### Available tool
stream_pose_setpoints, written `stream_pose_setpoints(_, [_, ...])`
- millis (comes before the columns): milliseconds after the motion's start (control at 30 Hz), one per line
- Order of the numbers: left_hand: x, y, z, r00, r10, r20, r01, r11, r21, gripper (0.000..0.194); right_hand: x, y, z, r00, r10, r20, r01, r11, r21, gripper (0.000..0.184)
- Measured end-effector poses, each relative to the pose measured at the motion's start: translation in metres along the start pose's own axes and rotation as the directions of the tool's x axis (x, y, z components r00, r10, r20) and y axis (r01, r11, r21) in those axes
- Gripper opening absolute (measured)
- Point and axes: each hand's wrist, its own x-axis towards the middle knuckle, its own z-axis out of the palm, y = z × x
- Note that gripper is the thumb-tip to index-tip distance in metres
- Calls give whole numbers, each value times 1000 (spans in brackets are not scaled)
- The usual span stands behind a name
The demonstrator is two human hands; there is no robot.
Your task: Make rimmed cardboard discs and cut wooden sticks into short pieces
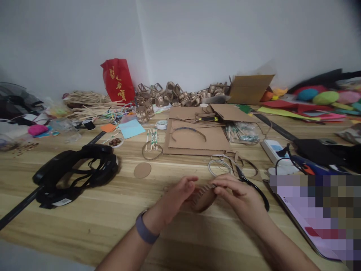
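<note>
My right hand (235,194) pinches a round cardboard piece (205,198) with a ribbed, corrugated edge between thumb and fingers, tilted above the wooden table. On its left side, my left hand (180,194) has its fingers curled against that piece; the fingertips are partly hidden behind it. A purple band circles my left wrist. Just beyond my right hand lie a pale ring (219,168) and scissors (254,184) with dark handles. A flat cardboard disc (142,170) rests to the left, with a corrugated cardboard ring (152,151) behind it.
Cardboard sheets (194,141) carry a curved strip and a yellow-black cutter (208,119). A black headset (77,173) sits at left, a tablet-like device (307,222) at right. Farther back are small stick-and-cardboard baskets (177,95), a red bag (117,81) and a brown box (250,89).
</note>
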Motion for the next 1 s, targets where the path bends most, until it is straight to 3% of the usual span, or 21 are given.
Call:
stream_pose_setpoints(100, [1,-6,5,977,-14,211,68,966,-249,62,-3,-3,6,994,83,73,-89,993,82,19])
stream_pose_setpoints(233, [5,-10,11,959,-15,282,119,927,-356,49,-10,-2,17,989,146,38,-149,983,107,24])
stream_pose_setpoints(400, [3,-7,14,966,-76,248,185,872,-453,40,-12,-2,20,998,46,-51,-47,999,-26,16])
stream_pose_setpoints(600, [0,-6,21,993,-85,83,111,912,-395,39,-13,-6,23,999,-8,-33,7,1000,-19,14])
stream_pose_setpoints(733, [1,-8,23,996,-70,49,84,920,-382,38,-14,-6,28,998,50,-42,-47,995,87,15])
stream_pose_setpoints(867, [2,-10,20,997,-44,56,63,913,-402,39,-16,-8,34,979,197,-49,-178,949,260,17])
stream_pose_setpoints(1000, [2,-10,19,997,-37,69,63,904,-424,39,-18,-7,35,965,260,-48,-237,932,273,15])
